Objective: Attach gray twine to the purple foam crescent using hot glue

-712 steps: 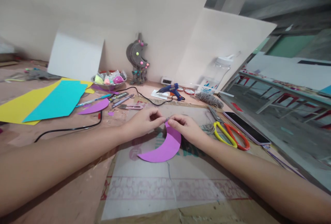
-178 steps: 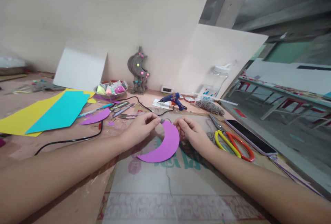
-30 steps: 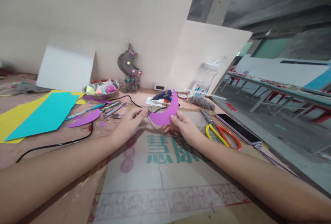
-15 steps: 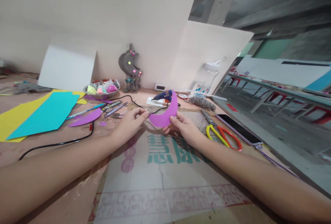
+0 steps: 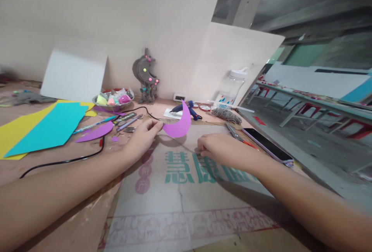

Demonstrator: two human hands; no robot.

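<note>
The left hand (image 5: 147, 130) pinched the purple crescent (image 5: 180, 125) at its left tip, thumb against finger. The crescent was held up above the printed sheet (image 5: 157, 201), off to the right of that grip, its long axis slanting up and right to the free tip, its bulge toward the right hand (image 5: 215, 147). The left hand was the nearer, in contact; the right was apart from the crescent, below and right of it. Its fingers curled inward where a thin strand (image 5: 188, 148) met them; whether they gripped it could not be made out. Behind the crescent, partly covered, lay the glue gun (image 5: 195, 115). Farther left, the bowl (image 5: 108, 109) held bagged yellow, pink and purple lumps. The clear bottle (image 5: 231, 89) stood back right, contents uncertain.
</note>
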